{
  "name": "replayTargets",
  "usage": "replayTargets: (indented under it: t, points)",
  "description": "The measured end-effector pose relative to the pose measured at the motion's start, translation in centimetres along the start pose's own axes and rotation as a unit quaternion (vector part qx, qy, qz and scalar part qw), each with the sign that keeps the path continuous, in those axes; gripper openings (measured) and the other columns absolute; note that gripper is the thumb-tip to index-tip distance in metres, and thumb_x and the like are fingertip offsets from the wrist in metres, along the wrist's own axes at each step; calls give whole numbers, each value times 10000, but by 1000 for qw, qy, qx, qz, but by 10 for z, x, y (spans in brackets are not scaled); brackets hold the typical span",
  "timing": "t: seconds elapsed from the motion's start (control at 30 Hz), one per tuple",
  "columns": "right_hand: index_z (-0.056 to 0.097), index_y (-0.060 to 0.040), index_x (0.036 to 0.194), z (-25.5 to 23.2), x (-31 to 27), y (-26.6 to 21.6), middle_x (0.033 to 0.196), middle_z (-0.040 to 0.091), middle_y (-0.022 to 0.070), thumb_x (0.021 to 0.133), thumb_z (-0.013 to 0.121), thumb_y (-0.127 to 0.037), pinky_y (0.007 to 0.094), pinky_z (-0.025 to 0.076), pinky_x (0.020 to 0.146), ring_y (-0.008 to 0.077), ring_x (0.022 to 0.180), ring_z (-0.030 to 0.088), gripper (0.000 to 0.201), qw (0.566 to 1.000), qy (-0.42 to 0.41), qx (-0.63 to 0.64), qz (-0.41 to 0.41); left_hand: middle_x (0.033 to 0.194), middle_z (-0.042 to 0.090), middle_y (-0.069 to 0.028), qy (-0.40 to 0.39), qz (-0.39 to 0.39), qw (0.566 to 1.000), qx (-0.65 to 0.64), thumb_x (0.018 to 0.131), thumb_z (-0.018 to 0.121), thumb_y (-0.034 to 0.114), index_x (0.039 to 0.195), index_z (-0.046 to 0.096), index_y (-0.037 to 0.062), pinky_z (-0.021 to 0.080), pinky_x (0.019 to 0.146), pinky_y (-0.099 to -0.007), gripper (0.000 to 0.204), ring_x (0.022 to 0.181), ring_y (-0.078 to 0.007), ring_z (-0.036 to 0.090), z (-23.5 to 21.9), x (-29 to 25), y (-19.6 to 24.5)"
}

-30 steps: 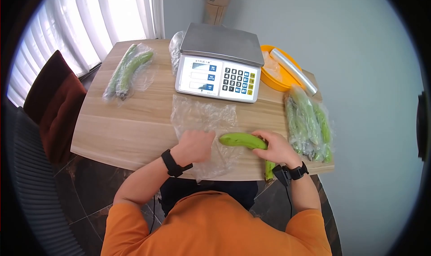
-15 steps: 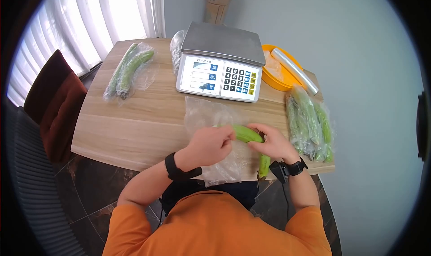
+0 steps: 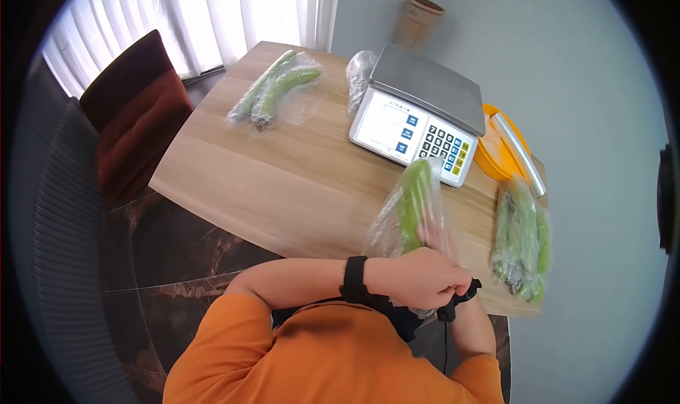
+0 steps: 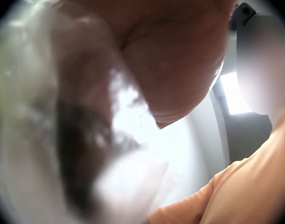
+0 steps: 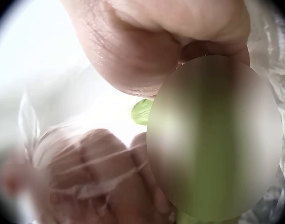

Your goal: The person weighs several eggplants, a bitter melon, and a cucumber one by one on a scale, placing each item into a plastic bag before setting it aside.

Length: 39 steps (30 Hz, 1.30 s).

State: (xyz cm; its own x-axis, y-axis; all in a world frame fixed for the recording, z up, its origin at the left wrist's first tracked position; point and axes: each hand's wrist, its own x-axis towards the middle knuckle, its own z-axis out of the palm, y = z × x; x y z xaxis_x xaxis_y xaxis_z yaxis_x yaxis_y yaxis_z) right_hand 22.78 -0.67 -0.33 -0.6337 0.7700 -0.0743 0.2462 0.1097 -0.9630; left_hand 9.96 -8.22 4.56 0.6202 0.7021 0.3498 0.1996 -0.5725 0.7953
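A long green eggplant (image 3: 411,206) stands slanted inside a clear plastic bag (image 3: 386,223), just in front of the scale. My right hand (image 3: 431,238) shows through the film and grips its lower part; the bag wraps round these fingers (image 5: 103,172) in the right wrist view. There, a small green tip (image 5: 141,112) also shows beside the palm. Across the right wrist lies my left hand (image 3: 421,276), fingers curled on the bag's open end. Blurred film (image 4: 21,93) fills the left side of the left wrist view beside the left hand (image 4: 180,70).
A digital scale (image 3: 432,85) stands at the back, with a yellow basin (image 3: 489,164) and a roll of film (image 3: 519,152) to its right. Bagged green vegetables lie at right (image 3: 520,241) and far left (image 3: 276,89). A red chair (image 3: 142,114) is at the table's left.
The bag, flat on the table before, now surrounds the eggplant and right hand. My left hand has moved right, from the eggplant's end to the right wrist. The head view has turned left.
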Motion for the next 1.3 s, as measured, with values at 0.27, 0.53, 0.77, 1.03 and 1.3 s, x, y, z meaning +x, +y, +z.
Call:
replayTargets:
  t: [0.27,0.53,0.77,1.03,1.3]
  points:
    - [478,-46,1295,9,-18,-8,1066,577,58,960,505,-364,301,464,813,149,924,554,463,906,29,407,114,946,548,-81,110,118,980,120,776,672,208,901,567,81,445,783,-408,206,934,-276,533,0,-17,4]
    - [490,-25,1246,5,-5,-25,1003,597,71,974,458,-388,302,473,820,169,895,578,455,917,120,378,-46,1055,532,-91,247,121,912,305,718,630,151,928,582,78,387,951,-401,227,1031,-271,496,-4,-25,-7]
    - [490,-24,1253,2,-9,-25,1016,612,88,988,446,-325,322,483,835,185,925,588,403,903,122,412,-17,934,539,-49,194,95,917,336,740,570,116,869,583,91,416,869,-348,132,910,-228,535,-7,-30,-16]
    - [496,-42,1259,-11,-2,-23,1087,611,77,977,500,-290,332,489,900,190,1007,592,376,866,127,484,25,872,580,-39,189,72,942,267,759,578,101,875,604,94,426,754,-316,118,852,-203,566,-10,-29,-15]
    - [533,-58,1194,2,3,-50,1102,615,85,946,580,-231,335,514,817,178,969,608,306,906,132,399,-54,877,611,-55,128,100,987,-17,802,636,21,876,603,78,465,711,-372,99,817,-263,582,-1,-28,-2]
